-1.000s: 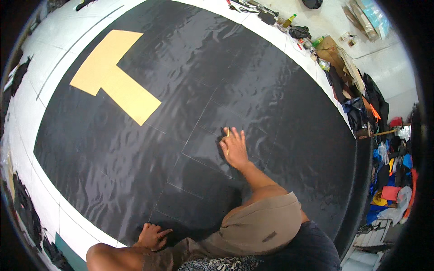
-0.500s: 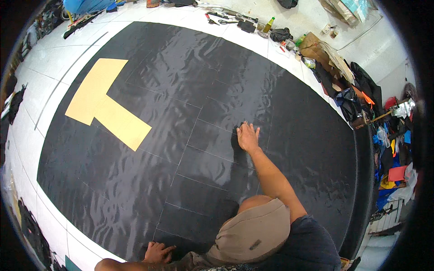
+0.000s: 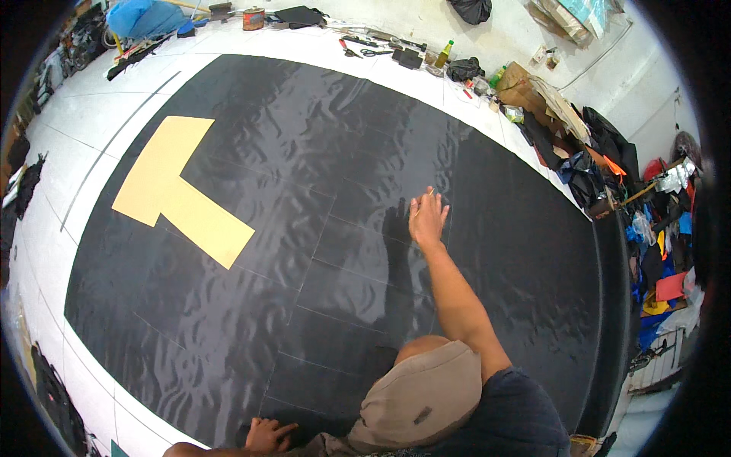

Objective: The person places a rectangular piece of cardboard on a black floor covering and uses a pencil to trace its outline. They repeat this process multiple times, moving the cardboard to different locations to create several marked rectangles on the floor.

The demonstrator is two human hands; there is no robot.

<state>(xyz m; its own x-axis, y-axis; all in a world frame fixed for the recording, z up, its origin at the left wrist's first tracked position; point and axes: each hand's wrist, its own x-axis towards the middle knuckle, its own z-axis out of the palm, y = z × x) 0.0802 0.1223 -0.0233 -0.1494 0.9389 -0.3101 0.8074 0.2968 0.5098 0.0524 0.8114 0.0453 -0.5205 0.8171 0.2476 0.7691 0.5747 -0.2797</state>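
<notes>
A large glossy black sheet [image 3: 525, 251], marked with thin pale lines that form several boxes, is spread over the floor. Over its middle, my right hand [image 3: 429, 221] is raised with the fingers drawn together. A small pale stick-like piece shows at its fingertips, too small to name. My left hand [image 3: 269, 435] rests on the sheet near the lower edge, fingers stretched out and holding nothing. On the sheet's left part lies a flat yellow piece [image 3: 156, 171], with a yellow strip [image 3: 209, 225] slanting away from it toward the middle.
A beige cap [image 3: 422, 392] hides part of the sheet at the bottom. Scissors [image 3: 376, 52], a green bottle [image 3: 444, 54] and an orange-red can [image 3: 253, 19] stand or lie along the far side. Bags and scraps [image 3: 586, 171] are heaped at the right. White tiles [image 3: 80, 122] border the sheet.
My right hand has lifted off the sheet and moved slightly farther away, its fingers now drawn together. My left hand stays in place. The view has tilted a little, showing more of the far side.
</notes>
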